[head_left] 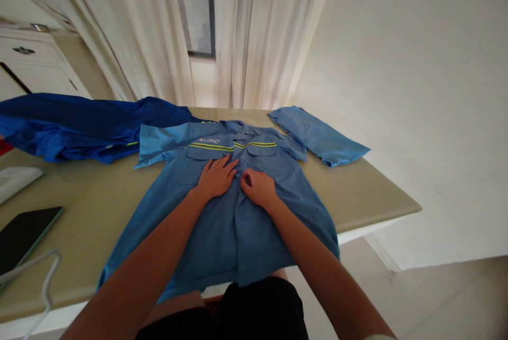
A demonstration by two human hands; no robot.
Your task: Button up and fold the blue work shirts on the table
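A blue short-sleeved work shirt [206,223] lies front side up on the table, its collar at the far end and its hem hanging over the near edge. Yellow stripes and white lettering cross its chest. My left hand [217,177] rests flat on the shirt below the left-hand pocket flap, fingers stretched out. Just right of it, my right hand [259,186] is closed in a pinch at the shirt's front opening, with the fabric at its fingertips. Whether a button is between those fingertips is hidden.
A folded light blue garment [317,133] lies at the table's [369,197] back right. Darker blue clothing [87,123] is heaped at the back left. A dark tablet-like device [27,234], a white object [18,178] and a white cable [50,282] lie on the left.
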